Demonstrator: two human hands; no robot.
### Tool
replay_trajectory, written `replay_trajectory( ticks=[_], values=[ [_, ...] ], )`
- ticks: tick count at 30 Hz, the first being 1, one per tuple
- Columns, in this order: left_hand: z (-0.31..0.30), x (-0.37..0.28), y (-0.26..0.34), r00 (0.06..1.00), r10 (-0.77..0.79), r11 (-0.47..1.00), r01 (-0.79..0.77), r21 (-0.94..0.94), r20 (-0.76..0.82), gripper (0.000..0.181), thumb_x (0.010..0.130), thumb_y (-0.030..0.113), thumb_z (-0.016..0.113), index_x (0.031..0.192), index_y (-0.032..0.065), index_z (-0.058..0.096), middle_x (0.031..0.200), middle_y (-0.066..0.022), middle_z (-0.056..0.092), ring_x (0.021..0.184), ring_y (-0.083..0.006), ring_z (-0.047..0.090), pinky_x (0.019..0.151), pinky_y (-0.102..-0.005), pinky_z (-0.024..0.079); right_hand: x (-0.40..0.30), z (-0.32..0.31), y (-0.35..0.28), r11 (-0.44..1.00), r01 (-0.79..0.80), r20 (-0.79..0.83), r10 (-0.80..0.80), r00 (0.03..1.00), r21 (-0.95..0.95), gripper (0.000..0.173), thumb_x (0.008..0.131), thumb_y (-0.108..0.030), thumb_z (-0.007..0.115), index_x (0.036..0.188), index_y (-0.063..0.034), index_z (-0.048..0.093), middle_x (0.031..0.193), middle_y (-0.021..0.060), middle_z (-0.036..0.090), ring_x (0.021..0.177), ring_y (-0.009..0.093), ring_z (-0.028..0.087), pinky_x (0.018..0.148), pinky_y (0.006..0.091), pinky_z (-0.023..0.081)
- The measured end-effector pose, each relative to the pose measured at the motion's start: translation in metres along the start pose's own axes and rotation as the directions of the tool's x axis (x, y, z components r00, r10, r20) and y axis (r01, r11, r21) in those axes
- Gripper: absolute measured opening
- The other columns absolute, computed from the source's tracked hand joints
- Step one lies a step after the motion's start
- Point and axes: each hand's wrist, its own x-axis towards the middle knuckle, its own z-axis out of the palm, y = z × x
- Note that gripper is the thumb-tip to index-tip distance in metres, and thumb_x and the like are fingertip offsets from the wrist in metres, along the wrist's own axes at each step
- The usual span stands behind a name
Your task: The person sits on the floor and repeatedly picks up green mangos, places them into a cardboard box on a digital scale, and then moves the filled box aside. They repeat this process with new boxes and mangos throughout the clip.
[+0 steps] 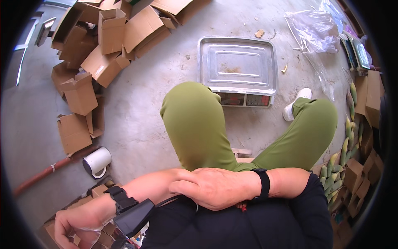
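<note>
My right hand (214, 188) lies across my lap and clasps my left arm (152, 183) near the elbow, thumb on the near side, most fingers out of sight. Down at the lower left, my left hand (80, 225) hangs with its fingers curled, partly cut off by the picture's dark rim; whether it holds anything is unclear. Black straps circle both wrists. A black device (135, 218) with a cable sits beside the left strap. Beyond my knees stands an electronic scale (258, 100) on the floor, bearing a metal tray (238, 84) with brown crumbs on it.
Open cardboard boxes (110, 34) crowd the upper left. A white mug (101, 158) lies beside a reddish pipe (40, 176). Clear plastic bags (317, 31) spread at the upper right. Long green plant pieces (332, 177) and more cartons (353, 176) line the right side.
</note>
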Motion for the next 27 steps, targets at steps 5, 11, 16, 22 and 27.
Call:
replay_trajectory(
  ticks=[5, 11, 16, 22, 27],
  values=[
    [0.002, 0.004, 0.004, 1.0, 0.025, 0.999, -0.025, 0.024, 0.005, 0.01, 0.073, 0.009, 0.066, 0.066, 0.0109, 0.072, 0.06, 0.0049, 0.066, 0.052, -0.0059, 0.06, 0.052, -0.0193, 0.045, -0.002, 0.003, 0.004, 0.99, -0.061, -0.032, 0.066, 0.997, 0.125, 0.034, 0.082, 0.003, 0.053, 0.114, -0.0002, 0.042, 0.097, 0.0181, 0.05, 0.078, 0.036, 0.056, 0.064, 0.0416, 0.046],
    [0.0, -0.001, -0.006, 0.998, 0.046, 0.993, -0.049, 0.105, 0.031, 0.01, 0.073, 0.009, 0.066, 0.066, 0.0108, 0.072, 0.058, 0.0045, 0.065, 0.051, -0.0066, 0.058, 0.052, -0.0196, 0.045, 0.004, -0.007, 0.006, 0.996, -0.024, -0.159, 0.037, 0.987, 0.082, 0.033, 0.084, 0.002, 0.054, 0.114, 0.0, 0.041, 0.094, 0.016, 0.051, 0.079, 0.033, 0.058, 0.067, 0.0387, 0.048],
    [-0.002, 0.0, -0.008, 1.0, -0.003, 0.995, 0.004, 0.098, -0.009, 0.01, 0.073, 0.009, 0.066, 0.065, 0.0098, 0.072, 0.055, 0.0036, 0.062, 0.051, -0.0074, 0.058, 0.051, -0.02, 0.045, 0.005, -0.029, -0.012, 0.973, -0.197, -0.035, 0.203, 0.979, 0.121, 0.033, 0.082, 0.0, 0.057, 0.113, -0.0022, 0.046, 0.092, 0.0129, 0.053, 0.078, 0.028, 0.059, 0.068, 0.0353, 0.048],
    [-0.025, 0.002, 0.0, 0.993, -0.114, 0.882, 0.108, 0.459, -0.016, 0.019, 0.08, 0.014, 0.062, 0.063, 0.0107, 0.068, 0.057, 0.0039, 0.06, 0.054, -0.0062, 0.056, 0.056, -0.0222, 0.045, 0.004, -0.098, -0.029, 0.962, -0.194, -0.276, 0.137, 0.951, -0.191, 0.028, 0.079, 0.004, 0.061, 0.105, -0.0024, 0.054, 0.084, 0.0118, 0.055, 0.074, 0.026, 0.061, 0.065, 0.034, 0.049],
    [-0.114, -0.018, -0.024, 0.923, -0.338, 0.588, 0.359, 0.724, -0.184, 0.037, 0.092, 0.028, 0.053, 0.061, 0.0091, 0.05, 0.06, -0.0015, 0.049, 0.055, -0.0121, 0.047, 0.06, -0.0293, 0.039, -0.007, -0.153, -0.03, 0.863, -0.348, -0.424, 0.178, 0.888, -0.367, 0.02, 0.08, 0.004, 0.06, 0.1, -0.0015, 0.058, 0.084, 0.01, 0.056, 0.075, 0.02, 0.059, 0.065, 0.03, 0.048]
  ],
)
